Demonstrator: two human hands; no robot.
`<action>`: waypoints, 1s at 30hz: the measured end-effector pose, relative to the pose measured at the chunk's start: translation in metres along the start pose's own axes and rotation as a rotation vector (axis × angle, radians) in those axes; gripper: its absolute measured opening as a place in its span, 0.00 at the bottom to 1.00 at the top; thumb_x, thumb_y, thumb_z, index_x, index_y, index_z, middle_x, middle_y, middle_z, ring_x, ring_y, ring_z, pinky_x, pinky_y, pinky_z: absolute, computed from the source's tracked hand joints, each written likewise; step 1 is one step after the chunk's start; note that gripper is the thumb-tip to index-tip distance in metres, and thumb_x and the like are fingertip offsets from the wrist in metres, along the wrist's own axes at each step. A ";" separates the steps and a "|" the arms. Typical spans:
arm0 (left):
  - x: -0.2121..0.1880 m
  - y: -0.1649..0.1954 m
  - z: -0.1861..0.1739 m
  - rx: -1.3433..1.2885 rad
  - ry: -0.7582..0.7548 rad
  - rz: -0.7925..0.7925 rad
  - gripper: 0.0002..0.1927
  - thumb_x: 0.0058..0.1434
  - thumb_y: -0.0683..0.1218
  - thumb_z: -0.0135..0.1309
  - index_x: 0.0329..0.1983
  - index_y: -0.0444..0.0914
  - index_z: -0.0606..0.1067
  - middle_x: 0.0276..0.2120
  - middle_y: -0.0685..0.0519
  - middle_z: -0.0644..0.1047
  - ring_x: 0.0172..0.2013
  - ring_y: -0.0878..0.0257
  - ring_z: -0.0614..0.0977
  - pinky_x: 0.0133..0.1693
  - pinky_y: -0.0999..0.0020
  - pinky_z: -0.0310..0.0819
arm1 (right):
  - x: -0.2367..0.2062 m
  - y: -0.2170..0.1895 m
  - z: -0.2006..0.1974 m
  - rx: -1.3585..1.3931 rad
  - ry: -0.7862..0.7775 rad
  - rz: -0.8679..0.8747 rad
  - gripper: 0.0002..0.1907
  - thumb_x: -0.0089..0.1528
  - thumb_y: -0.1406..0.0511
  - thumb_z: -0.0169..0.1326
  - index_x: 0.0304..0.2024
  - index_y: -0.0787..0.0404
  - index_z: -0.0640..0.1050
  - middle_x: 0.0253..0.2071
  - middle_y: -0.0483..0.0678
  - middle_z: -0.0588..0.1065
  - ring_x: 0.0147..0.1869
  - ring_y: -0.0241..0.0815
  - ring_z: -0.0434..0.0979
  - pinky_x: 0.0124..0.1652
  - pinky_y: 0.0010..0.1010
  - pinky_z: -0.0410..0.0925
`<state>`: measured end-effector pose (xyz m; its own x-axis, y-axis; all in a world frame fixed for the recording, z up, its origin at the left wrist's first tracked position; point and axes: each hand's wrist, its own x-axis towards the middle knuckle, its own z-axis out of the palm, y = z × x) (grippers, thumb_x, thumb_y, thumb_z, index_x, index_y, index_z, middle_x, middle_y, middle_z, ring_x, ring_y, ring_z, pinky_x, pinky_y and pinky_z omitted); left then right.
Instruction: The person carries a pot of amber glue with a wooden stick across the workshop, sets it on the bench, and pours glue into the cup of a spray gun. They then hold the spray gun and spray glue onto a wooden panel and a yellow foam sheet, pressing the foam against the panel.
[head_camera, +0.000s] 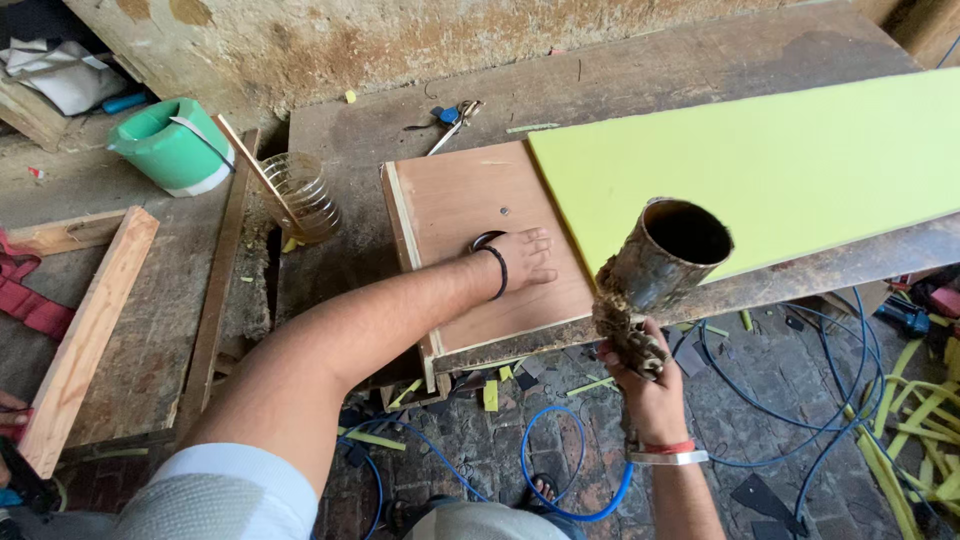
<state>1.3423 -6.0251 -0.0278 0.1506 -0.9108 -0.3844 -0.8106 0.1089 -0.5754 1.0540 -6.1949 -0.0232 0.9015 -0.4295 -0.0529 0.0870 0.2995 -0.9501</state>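
Observation:
My left hand (520, 262) lies palm down on a brown plywood board (455, 205), with a dark band on the wrist. Its fingertips reach close to the edge of a yellow-green laminate sheet (780, 160) that covers the board's right part. My right hand (648, 390) is raised in front of the workbench edge. It grips the crusted lower end of a dirty, rusty tin can (668, 252). The can tilts so that its dark open mouth faces the camera. What is inside the can does not show.
A green bucket (165, 150), a ribbed glass jar with a stick in it (305, 195) and scissors (455, 118) lie on the bench behind. Wooden planks (85, 335) lie at the left. Blue hose (560, 470) and yellow-green offcuts (925, 410) cover the floor.

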 end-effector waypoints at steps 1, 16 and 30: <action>0.004 -0.002 0.002 -0.006 -0.030 -0.013 0.27 0.72 0.52 0.35 0.75 0.54 0.59 0.70 0.48 0.65 0.73 0.48 0.58 0.73 0.44 0.31 | 0.001 0.002 -0.001 0.012 -0.051 -0.027 0.35 0.60 0.78 0.53 0.69 0.65 0.61 0.46 0.51 0.79 0.48 0.38 0.79 0.49 0.29 0.72; -0.119 -0.073 -0.164 -0.765 0.040 -0.743 0.39 0.45 0.63 0.70 0.56 0.43 0.71 0.53 0.44 0.73 0.58 0.49 0.72 0.68 0.40 0.44 | 0.012 0.003 0.023 -0.243 -0.135 0.035 0.43 0.57 0.77 0.58 0.74 0.62 0.59 0.50 0.51 0.80 0.52 0.38 0.80 0.51 0.30 0.73; -0.131 -0.011 -0.115 -1.631 1.340 -1.305 0.24 0.70 0.63 0.44 0.56 0.41 0.70 0.51 0.51 0.75 0.52 0.60 0.76 0.47 0.62 0.76 | 0.009 0.006 0.101 -0.386 -0.175 0.047 0.42 0.57 0.76 0.57 0.73 0.54 0.64 0.46 0.46 0.81 0.47 0.34 0.81 0.48 0.28 0.74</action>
<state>1.2666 -5.9528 0.1115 0.9366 0.0258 0.3496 -0.3451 -0.1071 0.9325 1.1053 -6.1106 0.0021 0.9619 -0.2621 -0.0780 -0.0915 -0.0397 -0.9950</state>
